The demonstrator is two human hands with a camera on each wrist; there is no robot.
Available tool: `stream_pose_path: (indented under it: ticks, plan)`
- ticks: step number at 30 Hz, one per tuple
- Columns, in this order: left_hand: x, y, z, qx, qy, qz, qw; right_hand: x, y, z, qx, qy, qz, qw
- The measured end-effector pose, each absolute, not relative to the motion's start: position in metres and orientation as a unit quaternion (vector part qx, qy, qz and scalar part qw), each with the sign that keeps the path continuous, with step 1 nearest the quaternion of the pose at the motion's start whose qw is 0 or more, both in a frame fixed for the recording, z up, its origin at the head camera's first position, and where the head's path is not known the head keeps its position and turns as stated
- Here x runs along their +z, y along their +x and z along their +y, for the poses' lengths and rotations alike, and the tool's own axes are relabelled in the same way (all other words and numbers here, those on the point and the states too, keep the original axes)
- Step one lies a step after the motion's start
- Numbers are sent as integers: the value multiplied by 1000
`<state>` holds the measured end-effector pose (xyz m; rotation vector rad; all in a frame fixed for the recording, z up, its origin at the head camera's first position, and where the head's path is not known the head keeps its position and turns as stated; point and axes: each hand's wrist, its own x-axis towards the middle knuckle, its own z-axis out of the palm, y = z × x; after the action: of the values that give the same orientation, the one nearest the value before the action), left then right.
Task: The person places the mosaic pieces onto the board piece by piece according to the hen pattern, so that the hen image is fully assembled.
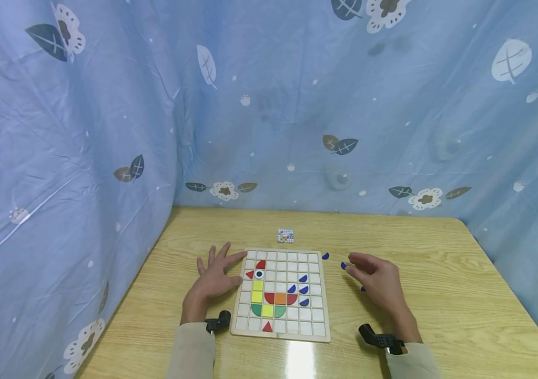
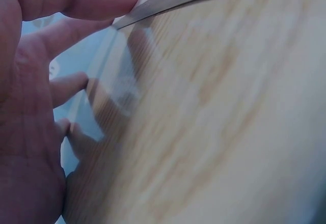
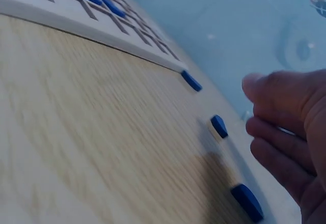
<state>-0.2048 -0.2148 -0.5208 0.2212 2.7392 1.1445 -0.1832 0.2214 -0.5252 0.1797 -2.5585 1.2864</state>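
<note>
The wooden grid board point(image 1: 305, 328) lies flat on the table between both hands. My left hand point(image 1: 214, 279) has its fingers spread at the board's left edge, the thumb touching the rim and the index finger reaching the far corner. To the right of the board, my right hand point(image 1: 379, 279) hovers with fingers gently bent and nothing between them in the right wrist view. Beneath and beside it are three loose blue half-round pieces: one by the board's corner point(image 3: 191, 81), a middle piece point(image 3: 219, 126) close to the fingertips, and a nearer piece point(image 3: 247, 202).
On the board sit a red triangle point(image 1: 267, 327), a round eye piece point(image 1: 259, 274), yellow squares point(image 1: 257, 297), an orange square point(image 1: 280, 299), red and green quarter-rounds, and several blue half-rounds point(image 1: 304, 290). A small patterned card point(image 1: 285, 236) lies beyond it. A blue curtain point(image 1: 287, 105) borders the table.
</note>
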Motion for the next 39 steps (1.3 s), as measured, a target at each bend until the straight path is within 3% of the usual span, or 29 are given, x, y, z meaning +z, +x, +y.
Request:
stream_pose_path:
  ticks: [6,24,39]
  plan:
    - [-522,-206,-215,380,73,919,82,-529,-194,212,420,40,-898,123]
    - [-520,-205,-215,382,72,918,82,-525,-197,191,355,37,-922,152]
    - [-522,-206,-215,383,72,917,81,-522,-178,145,433,65,-896,79]
